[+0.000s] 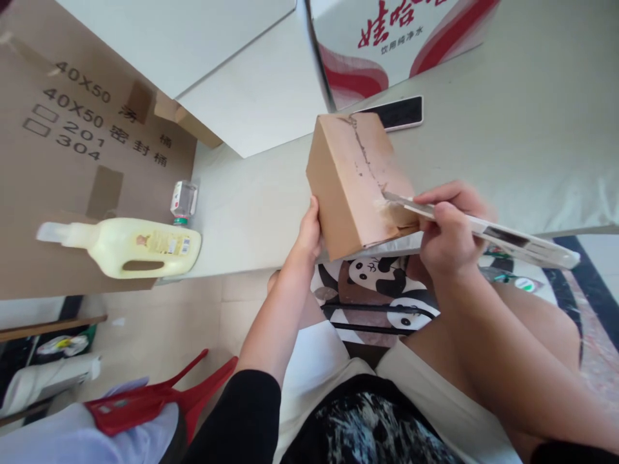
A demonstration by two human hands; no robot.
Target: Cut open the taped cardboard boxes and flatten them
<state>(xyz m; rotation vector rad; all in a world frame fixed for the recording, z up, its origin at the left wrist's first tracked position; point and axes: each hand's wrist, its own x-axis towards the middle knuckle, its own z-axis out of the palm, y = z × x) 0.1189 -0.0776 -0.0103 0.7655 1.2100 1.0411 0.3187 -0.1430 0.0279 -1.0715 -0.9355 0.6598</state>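
A small brown cardboard box [331,187] sits tilted at the front edge of the pale table. My left hand [309,232] grips its left side, thumb up along the face and the other fingers hidden behind. In my right hand [452,225] is a white box cutter [512,238], fingers wrapped round its handle. Its blade tip touches the box's top face, at the near end of a ragged, torn line along the seam. Around the blade the cardboard looks scuffed and peeled.
Behind the box lies a phone [403,113], in front of a red-and-white carton [401,58]. To the left are a yellow jug [145,232], a small clear bottle [184,198] and a large printed cardboard box [48,167]. A red chair [145,406] stands below left.
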